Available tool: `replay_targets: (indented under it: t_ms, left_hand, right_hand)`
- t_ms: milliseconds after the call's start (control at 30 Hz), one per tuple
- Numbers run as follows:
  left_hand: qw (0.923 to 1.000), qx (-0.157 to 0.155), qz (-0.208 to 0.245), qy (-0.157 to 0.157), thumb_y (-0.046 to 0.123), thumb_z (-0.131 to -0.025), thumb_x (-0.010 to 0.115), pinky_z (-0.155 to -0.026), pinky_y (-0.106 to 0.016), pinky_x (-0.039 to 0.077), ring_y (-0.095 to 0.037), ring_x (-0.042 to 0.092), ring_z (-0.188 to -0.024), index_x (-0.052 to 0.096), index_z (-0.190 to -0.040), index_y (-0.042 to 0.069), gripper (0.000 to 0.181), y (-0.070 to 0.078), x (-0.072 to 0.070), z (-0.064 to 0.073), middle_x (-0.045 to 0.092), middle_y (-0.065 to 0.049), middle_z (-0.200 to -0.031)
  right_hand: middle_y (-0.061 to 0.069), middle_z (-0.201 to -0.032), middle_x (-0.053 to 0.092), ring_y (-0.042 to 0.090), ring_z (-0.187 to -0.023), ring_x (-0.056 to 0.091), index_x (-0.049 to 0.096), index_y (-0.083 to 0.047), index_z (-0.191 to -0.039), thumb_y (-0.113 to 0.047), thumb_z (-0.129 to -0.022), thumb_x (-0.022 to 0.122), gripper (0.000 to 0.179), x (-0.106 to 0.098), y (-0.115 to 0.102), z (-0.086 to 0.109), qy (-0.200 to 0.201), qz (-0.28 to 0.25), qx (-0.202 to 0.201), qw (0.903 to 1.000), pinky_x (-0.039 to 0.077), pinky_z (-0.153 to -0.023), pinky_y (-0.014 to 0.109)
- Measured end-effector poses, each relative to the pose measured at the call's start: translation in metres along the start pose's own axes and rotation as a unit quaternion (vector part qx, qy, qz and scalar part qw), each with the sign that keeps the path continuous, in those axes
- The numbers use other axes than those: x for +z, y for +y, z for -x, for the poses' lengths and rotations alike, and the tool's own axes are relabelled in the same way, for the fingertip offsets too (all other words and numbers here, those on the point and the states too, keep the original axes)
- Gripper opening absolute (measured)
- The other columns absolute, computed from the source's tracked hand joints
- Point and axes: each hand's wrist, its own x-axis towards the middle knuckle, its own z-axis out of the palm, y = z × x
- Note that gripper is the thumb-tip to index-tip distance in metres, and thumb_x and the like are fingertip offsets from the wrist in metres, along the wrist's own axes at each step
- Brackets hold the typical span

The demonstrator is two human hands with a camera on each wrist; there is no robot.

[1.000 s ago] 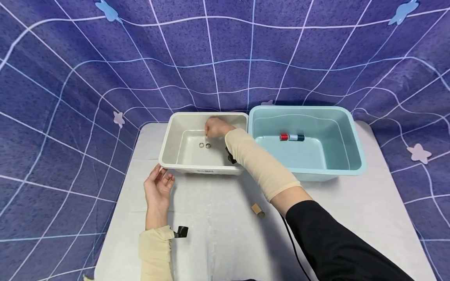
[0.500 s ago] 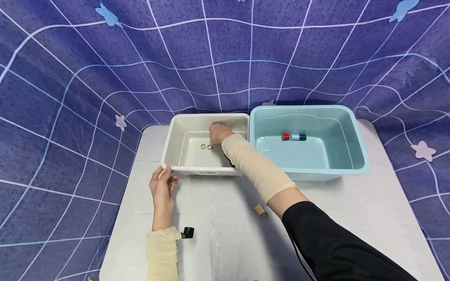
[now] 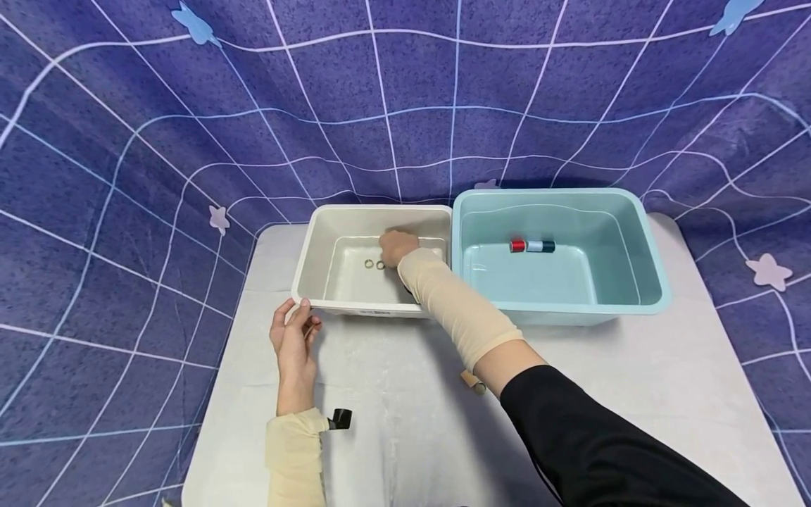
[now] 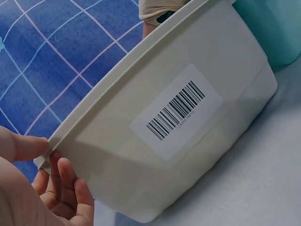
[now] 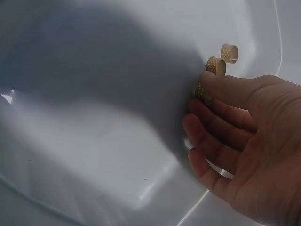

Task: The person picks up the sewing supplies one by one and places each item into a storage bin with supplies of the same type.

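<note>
In the head view a white bin (image 3: 355,307) stands on the left of the table, with two small brass-coloured bushings (image 3: 369,264) on its floor. My right hand (image 3: 399,248) reaches down inside it. The right wrist view shows thumb and forefinger pinching a third dimpled bushing (image 5: 202,94), low over the bin floor. Right beside it lie a split bushing (image 5: 229,53) and another bushing (image 5: 216,66). My left hand (image 3: 293,345) grips the bin's near left corner, thumb on the rim (image 4: 47,146) and fingers underneath. A barcode label (image 4: 176,113) is on the bin's front wall.
A teal bin (image 3: 589,309) adjoins the white one on the right. Inside it lies a cylindrical object (image 3: 532,246) with red, pale and dark sections. A small tan piece (image 3: 472,382) lies on the table, partly behind my right arm. A blue patterned curtain (image 3: 418,84) hangs behind.
My left thumb has come onto the rim, and the left hand now grips the corner. My right hand has shifted slightly right and toward me within the white bin.
</note>
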Motion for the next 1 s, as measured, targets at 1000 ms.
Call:
replay_targets:
  t_ms: [1000]
  left_hand:
    - [0.9888, -0.062, 0.135, 0.009, 0.005, -0.102, 0.064, -0.082, -0.036, 0.069, -0.014, 0.064, -0.081, 0.055, -0.129, 0.010, 0.028, 0.005, 0.011, 0.000, 0.057, -0.008, -0.104]
  right_hand:
    - [0.007, -0.128, 0.072, 0.024, -0.107, 0.069, 0.071, -0.014, -0.113, -0.016, -0.096, 0.062, 0.019, -0.020, -0.006, 0.014, 0.010, 0.034, -0.023, 0.9991, 0.063, -0.092, 0.046]
